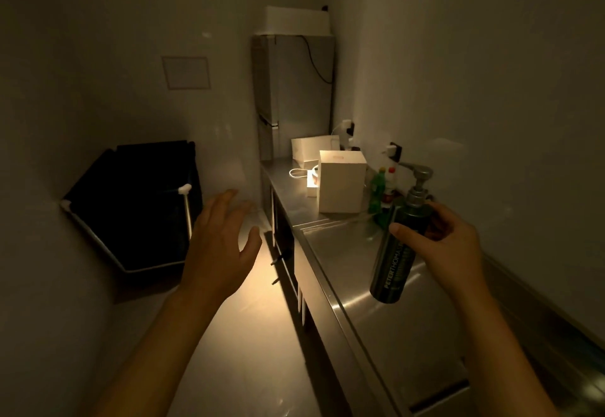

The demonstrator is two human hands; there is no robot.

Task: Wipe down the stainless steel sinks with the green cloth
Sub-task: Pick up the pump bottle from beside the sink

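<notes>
My right hand (pixel 448 246) has its fingers clamped on a dark pump bottle (pixel 397 249), lifted off the steel desk (pixel 376 312), probably to clear it. Left hand (pixel 219 240) empty, fingers apart. Green cloth, sinks: not visible.

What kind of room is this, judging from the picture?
Probably a small, dim kitchen or pantry: a stainless steel counter runs along the wall, a tall refrigerator stands at its far end, and the right hand holds a pump bottle.
</notes>
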